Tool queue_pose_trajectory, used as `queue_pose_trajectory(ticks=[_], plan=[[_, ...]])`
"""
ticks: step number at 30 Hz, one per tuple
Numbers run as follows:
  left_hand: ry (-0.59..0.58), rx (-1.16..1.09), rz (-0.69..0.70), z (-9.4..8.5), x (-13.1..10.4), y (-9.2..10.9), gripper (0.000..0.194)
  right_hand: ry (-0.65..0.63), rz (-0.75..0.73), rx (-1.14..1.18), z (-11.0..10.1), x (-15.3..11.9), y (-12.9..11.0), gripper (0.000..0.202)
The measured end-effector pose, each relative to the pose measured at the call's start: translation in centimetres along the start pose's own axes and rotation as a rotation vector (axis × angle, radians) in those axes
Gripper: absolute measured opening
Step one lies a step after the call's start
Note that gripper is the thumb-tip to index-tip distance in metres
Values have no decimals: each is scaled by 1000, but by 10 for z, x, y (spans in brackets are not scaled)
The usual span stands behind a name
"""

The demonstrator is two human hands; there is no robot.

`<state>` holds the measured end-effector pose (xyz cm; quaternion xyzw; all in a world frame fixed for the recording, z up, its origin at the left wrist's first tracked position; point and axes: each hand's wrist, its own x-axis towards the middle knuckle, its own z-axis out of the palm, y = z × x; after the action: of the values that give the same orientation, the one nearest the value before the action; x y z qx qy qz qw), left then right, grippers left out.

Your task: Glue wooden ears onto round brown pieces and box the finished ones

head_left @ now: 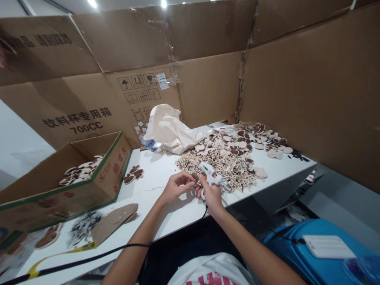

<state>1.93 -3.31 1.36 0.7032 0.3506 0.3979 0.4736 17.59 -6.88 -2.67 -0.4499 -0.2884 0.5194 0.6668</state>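
My left hand (177,187) has its thumb and fingers closed on a small brown felt piece (195,178). My right hand (211,194) meets it there, its thumb against the piece. In that same right hand sits a white hot glue gun (209,171), its nozzle turned away to the right and its cord running down over the table edge. The fingers hide part of its handle. Just beyond both hands spreads a heap of short cream-coloured cords (219,168). Behind this heap lie brown and cream felt shapes (231,141).
At left, a cardboard box (120,170) holds more felt shapes. Several brown pieces (134,174) lie beside it on the white table (160,174). A cream cloth bag (169,130) and a plastic bottle (150,144) stand behind. Cardboard walls (208,87) enclose the back; a blue stool (314,237) is at right.
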Motion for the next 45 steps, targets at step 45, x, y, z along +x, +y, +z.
queue_pose_trajectory(ticks=[45], plan=[[-14, -37, -11, -1, -1, -3, 35, -18, -16, 4, -1, 0, 2, 48]])
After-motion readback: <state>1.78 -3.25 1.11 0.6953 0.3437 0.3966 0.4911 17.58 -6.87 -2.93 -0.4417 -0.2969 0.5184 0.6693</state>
